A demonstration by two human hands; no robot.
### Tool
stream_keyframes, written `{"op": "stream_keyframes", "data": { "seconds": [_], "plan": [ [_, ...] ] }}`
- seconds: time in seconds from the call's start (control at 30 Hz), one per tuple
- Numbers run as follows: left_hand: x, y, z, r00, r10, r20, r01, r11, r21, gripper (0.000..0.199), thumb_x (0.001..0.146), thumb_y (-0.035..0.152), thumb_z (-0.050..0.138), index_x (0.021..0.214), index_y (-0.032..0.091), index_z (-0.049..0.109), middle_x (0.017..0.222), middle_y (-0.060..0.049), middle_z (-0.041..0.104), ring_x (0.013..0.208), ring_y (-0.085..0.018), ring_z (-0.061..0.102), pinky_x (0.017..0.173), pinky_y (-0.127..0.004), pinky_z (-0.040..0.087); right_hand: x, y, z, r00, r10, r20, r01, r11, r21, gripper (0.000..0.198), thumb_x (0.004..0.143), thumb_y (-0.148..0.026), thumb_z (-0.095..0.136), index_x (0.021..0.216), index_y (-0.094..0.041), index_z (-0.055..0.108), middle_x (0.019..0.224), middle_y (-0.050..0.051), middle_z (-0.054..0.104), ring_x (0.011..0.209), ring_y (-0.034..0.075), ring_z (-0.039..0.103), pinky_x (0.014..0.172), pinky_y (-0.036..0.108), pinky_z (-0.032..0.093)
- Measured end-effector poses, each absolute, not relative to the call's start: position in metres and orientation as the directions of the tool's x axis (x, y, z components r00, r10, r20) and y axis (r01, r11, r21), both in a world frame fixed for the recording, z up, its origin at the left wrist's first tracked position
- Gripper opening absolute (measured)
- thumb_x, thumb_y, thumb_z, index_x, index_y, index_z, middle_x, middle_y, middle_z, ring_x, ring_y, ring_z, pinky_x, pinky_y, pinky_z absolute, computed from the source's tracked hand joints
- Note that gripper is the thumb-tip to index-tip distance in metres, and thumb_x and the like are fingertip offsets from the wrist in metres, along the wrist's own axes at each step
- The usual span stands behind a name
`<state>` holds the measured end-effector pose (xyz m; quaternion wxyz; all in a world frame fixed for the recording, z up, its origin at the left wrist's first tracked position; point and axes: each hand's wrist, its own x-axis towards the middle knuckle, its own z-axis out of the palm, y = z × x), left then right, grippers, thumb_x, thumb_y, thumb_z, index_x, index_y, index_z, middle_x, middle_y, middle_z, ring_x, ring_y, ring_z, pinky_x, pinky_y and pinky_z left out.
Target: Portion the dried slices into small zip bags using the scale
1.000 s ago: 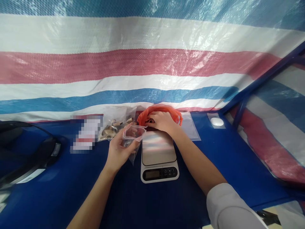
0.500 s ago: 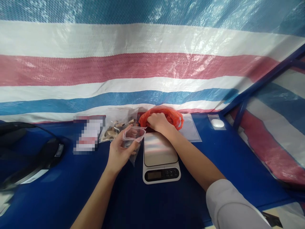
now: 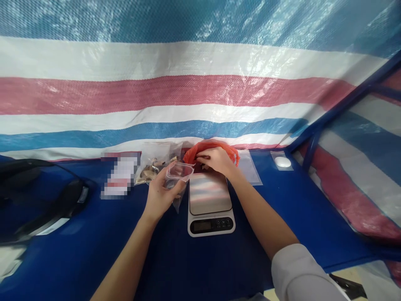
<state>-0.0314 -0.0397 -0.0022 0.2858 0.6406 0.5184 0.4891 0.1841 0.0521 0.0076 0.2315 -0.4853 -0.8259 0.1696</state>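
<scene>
My left hand (image 3: 161,194) grips a clear plastic bag (image 3: 178,195), its fingers and thumb around the opened mouth. Brownish pieces show low in that bag. At the mouth of a red plastic bag (image 3: 200,147), my right hand (image 3: 217,161) has its fingers bent together over dark contents; what they pinch, if anything, I cannot make out. Directly below the red bag lies a white kitchen scale (image 3: 210,196) with a bare metal plate and a dark display. Behind my left hand, another clear bag (image 3: 145,173) holds dried brown pieces that look like sliced mushrooms.
A flat clear bag (image 3: 253,167) lies right of the red bag. Farther right is a white oval object (image 3: 282,161) on a small clear bag. A blurred-out card (image 3: 120,175) and a black strap-like object (image 3: 59,209) are on the left. Striped sheeting (image 3: 188,92) hangs behind the blue table (image 3: 282,209).
My right hand has risen slightly out of the red bag and shifted right, so its fingers now show. My left hand still holds the clear bag. The view has shifted slightly.
</scene>
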Motion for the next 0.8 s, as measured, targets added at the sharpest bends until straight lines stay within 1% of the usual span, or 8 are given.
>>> {"op": "stream_keyframes", "data": {
  "seconds": [0.07, 0.2, 0.3, 0.37, 0.43, 0.63, 0.73, 0.8],
  "plan": [
    [-0.028, -0.036, 0.001, 0.016, 0.944, 0.331, 0.410, -0.308, 0.859, 0.061, 0.081, 0.047, 0.072, 0.133, 0.016, 0.061, 0.104, -0.008, 0.075, 0.094, -0.026, 0.071, 0.098, -0.048, 0.056, 0.191, 0.050, 0.011, -0.370, 0.895, 0.251, 0.687, 0.445, -0.575, 0.026, 0.096, -0.036, 0.057, 0.097, -0.025, 0.081, 0.087, 0.002, 0.079, 0.085, 0.018, 0.072, 0.081, 0.028, 0.052],
    [-0.022, -0.025, 0.009, 0.091, 0.922, 0.375, 0.471, -0.372, 0.800, 0.058, 0.080, 0.045, 0.072, 0.131, 0.018, 0.063, 0.114, -0.010, 0.073, 0.103, -0.028, 0.069, 0.101, -0.046, 0.053, 0.202, 0.043, 0.024, -0.298, 0.897, 0.326, 0.533, 0.440, -0.723, 0.017, 0.090, -0.035, 0.066, 0.097, -0.028, 0.080, 0.102, 0.000, 0.079, 0.097, 0.019, 0.073, 0.090, 0.031, 0.055],
    [-0.017, -0.017, 0.015, 0.171, 0.897, 0.407, 0.497, -0.435, 0.751, 0.052, 0.080, 0.040, 0.072, 0.126, 0.019, 0.066, 0.115, -0.009, 0.073, 0.105, -0.028, 0.069, 0.098, -0.043, 0.055, 0.206, 0.035, 0.039, -0.299, 0.889, 0.348, 0.361, 0.443, -0.821, 0.019, 0.085, -0.036, 0.072, 0.097, -0.025, 0.080, 0.106, 0.002, 0.078, 0.096, 0.021, 0.073, 0.089, 0.034, 0.057],
    [-0.014, -0.013, 0.017, 0.218, 0.888, 0.405, 0.498, -0.458, 0.736, 0.051, 0.079, 0.039, 0.072, 0.126, 0.019, 0.066, 0.112, -0.009, 0.073, 0.103, -0.028, 0.069, 0.094, -0.042, 0.056, 0.207, 0.029, 0.049, -0.329, 0.870, 0.367, 0.289, 0.463, -0.838, 0.020, 0.084, -0.038, 0.072, 0.096, -0.025, 0.080, 0.105, 0.003, 0.078, 0.094, 0.020, 0.073, 0.087, 0.034, 0.058],
    [-0.011, -0.011, 0.018, 0.248, 0.882, 0.400, 0.481, -0.471, 0.739, 0.054, 0.077, 0.040, 0.074, 0.126, 0.019, 0.066, 0.115, -0.009, 0.073, 0.102, -0.028, 0.069, 0.090, -0.041, 0.057, 0.206, 0.023, 0.058, -0.376, 0.849, 0.371, 0.290, 0.488, -0.823, 0.020, 0.085, -0.039, 0.070, 0.096, -0.026, 0.081, 0.104, 0.002, 0.077, 0.093, 0.020, 0.073, 0.087, 0.034, 0.057],
    [-0.003, -0.009, 0.019, 0.301, 0.884, 0.358, 0.473, -0.464, 0.749, 0.054, 0.076, 0.040, 0.076, 0.125, 0.019, 0.068, 0.117, -0.010, 0.072, 0.094, -0.025, 0.069, 0.076, -0.035, 0.059, 0.197, 0.010, 0.070, -0.545, 0.807, 0.230, 0.516, 0.538, -0.666, 0.023, 0.093, -0.035, 0.059, 0.103, -0.034, 0.080, 0.099, -0.003, 0.077, 0.087, 0.018, 0.069, 0.083, 0.031, 0.054],
    [0.000, -0.009, 0.019, 0.291, 0.895, 0.338, 0.464, -0.441, 0.768, 0.056, 0.076, 0.042, 0.077, 0.126, 0.019, 0.067, 0.119, -0.010, 0.071, 0.092, -0.024, 0.069, 0.073, -0.033, 0.059, 0.192, 0.009, 0.068, -0.569, 0.801, 0.188, 0.585, 0.555, -0.592, 0.023, 0.093, -0.028, 0.059, 0.100, -0.031, 0.080, 0.092, -0.004, 0.076, 0.079, 0.016, 0.066, 0.079, 0.028, 0.052],
    [0.000, -0.009, 0.018, 0.278, 0.903, 0.329, 0.453, -0.425, 0.783, 0.058, 0.076, 0.043, 0.077, 0.127, 0.018, 0.066, 0.120, -0.011, 0.071, 0.087, -0.023, 0.069, 0.068, -0.032, 0.059, 0.190, 0.009, 0.066, -0.575, 0.790, 0.213, 0.609, 0.587, -0.534, 0.022, 0.092, -0.025, 0.059, 0.097, -0.028, 0.080, 0.089, -0.003, 0.076, 0.077, 0.015, 0.064, 0.075, 0.027, 0.051]
  ]
}}
